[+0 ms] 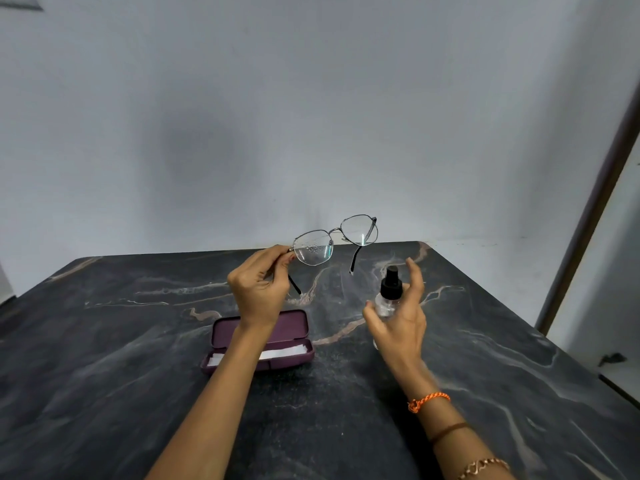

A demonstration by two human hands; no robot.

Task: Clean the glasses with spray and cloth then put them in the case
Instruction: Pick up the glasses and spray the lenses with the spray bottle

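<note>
— Dark marble-veined table (138,341), and both arms raised over it; why are the glasses (334,239) held up near the far edge rather than laid flat?

— So the lenses face the nozzle, I'd say; the left hand (258,285) has its fingers pinched shut on the frame at the left lens's outer corner, temples unfolded and hanging toward the table; that lens already carries droplets, the other looks dry apart from a glint

— And the spray bottle (388,296)?

— In the right hand (398,313), thumb and lower fingers wrapped round its clear body, black pump head upward; the forefinger is lifted clear of the pump, not pressing; the bottle sits just beside and below the dry lens, which is likely the next target

— The case (259,341)?

— Purple, lying open on the table under the left forearm, nearer the person than the glasses are; a white strip lies inside it, probably the cloth (284,352), though I cannot be sure; keeping it open there would leave wiping and stowing within short reach

— Progress?

— Spraying seems half done; wiping and casing not yet begun; holding by the rim keeps fingers off the wet glass
</note>
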